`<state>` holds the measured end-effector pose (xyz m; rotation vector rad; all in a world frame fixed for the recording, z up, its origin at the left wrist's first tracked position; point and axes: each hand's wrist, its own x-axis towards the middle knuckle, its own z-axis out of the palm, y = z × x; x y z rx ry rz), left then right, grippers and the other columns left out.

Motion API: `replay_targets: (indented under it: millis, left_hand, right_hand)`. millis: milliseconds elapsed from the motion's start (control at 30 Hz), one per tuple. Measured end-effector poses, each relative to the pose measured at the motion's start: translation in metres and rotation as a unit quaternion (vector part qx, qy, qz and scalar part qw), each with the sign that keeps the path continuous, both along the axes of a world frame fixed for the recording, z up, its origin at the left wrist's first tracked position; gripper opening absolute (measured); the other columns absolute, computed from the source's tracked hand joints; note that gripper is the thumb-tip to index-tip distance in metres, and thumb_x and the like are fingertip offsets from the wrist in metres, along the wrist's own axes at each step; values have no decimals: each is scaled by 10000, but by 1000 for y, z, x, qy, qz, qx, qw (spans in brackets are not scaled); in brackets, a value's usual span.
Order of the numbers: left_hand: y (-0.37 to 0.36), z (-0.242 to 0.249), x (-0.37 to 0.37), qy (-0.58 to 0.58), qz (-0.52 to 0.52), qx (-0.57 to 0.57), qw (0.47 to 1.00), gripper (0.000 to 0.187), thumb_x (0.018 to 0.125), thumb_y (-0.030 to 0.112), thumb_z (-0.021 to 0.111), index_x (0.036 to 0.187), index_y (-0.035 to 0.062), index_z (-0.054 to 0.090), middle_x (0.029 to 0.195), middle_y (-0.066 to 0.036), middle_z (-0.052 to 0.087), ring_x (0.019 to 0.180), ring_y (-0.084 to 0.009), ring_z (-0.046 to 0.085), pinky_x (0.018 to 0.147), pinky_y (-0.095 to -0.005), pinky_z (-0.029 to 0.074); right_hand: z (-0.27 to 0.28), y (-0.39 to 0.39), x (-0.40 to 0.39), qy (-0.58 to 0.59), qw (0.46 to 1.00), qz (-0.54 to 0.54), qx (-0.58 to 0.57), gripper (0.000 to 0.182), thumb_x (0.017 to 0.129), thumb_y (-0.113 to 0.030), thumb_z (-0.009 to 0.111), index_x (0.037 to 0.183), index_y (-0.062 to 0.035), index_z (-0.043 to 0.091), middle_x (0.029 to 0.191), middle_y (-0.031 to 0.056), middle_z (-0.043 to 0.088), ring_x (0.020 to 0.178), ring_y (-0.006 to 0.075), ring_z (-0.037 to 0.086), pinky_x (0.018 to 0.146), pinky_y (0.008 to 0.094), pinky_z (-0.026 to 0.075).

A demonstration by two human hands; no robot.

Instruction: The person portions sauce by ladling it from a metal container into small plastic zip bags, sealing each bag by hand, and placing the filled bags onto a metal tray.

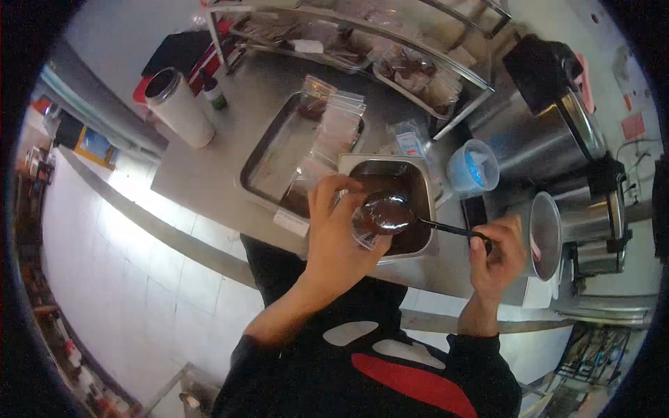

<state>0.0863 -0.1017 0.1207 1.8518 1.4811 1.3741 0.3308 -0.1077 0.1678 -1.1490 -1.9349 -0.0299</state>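
Note:
A black-handled spoon [446,226] is in my right hand [499,256], whose fingers close round the end of the handle. Its bowl, glossy with dark brown sauce, lies over a deep metal pan [423,167] and right at my left hand [338,233]. Between the thumb and fingers of that hand is a small clear plastic bag [365,239], its mouth facing the spoon. Dark brown sauce covers the inside of the pan. The bag's lower part is hidden behind my fingers.
Left of the pan, a metal tray [259,150] carries flat clear packets [336,125]. A blue-white tub [473,167] and a clear plastic container [545,237] stand to the right. A white cylinder [182,111] is at the left; a rack [390,38] with filled trays spans the back.

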Motion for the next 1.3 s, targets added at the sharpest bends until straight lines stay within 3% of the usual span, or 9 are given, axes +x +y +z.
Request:
replay_targets:
  millis: [167,267,367,667,867,967,1167,1300]
  left_hand:
    - [-5,-10,-3,-56,6,18,998,499,644,107,801,1063,-29,567,1190,-172,489,1125,-363,464,977,-424,400]
    - [-6,-14,-4,-70,7,2,998,485,623,63,788,1052,-13,574,1199,-166,484,1140,-357,458,987,-430,400]
    - [-5,-8,-6,-73,8,31,997,443,614,56,800,978,55,548,1132,-175,483,1093,-399,451,928,-478,399]
    - [-7,-10,-12,-107,-1,20,994,486,569,16,773,996,64,545,1150,-174,471,1099,-409,442,944,-486,395]
    - [-7,-11,-12,-111,22,39,993,458,607,56,800,993,-19,567,1146,-181,479,1103,-397,446,962,-482,393]
    - [-7,-16,-14,-87,25,22,996,523,654,159,807,1082,-30,573,1202,-177,479,1131,-381,452,976,-446,404]
    - [-6,-16,-12,-82,33,17,996,535,661,162,812,1088,-50,570,1198,-185,480,1122,-386,456,960,-442,416]
    - [-5,-14,-12,-70,28,0,997,529,664,155,815,1079,-63,569,1202,-187,481,1114,-386,460,949,-441,421]
  right_hand:
    - [3,-9,-9,-55,997,-17,51,163,838,-195,721,843,-42,664,769,85,596,726,247,539,649,352,420]
    - [3,-5,-9,-51,992,15,114,182,878,-185,702,871,-10,653,780,76,560,736,218,490,656,337,394]
    - [14,-6,-13,-89,984,19,152,178,891,-192,697,889,-18,659,781,68,553,743,226,492,664,350,397]
    - [16,-3,-8,-165,960,38,225,142,891,-189,695,899,-48,684,848,75,580,825,237,511,699,375,408]
    - [4,1,-14,-129,980,35,148,169,865,-227,694,900,-63,680,796,72,593,733,250,536,690,399,419]
    - [3,1,-16,-137,983,33,116,157,897,-174,682,908,-17,671,758,80,601,744,240,520,654,357,402]
    - [2,2,-20,-139,987,27,79,147,903,-151,667,898,-4,653,753,92,590,723,221,502,603,319,375]
    - [-4,-2,-19,-103,994,-8,21,160,879,-191,676,859,-32,661,761,86,575,682,260,499,606,364,389]
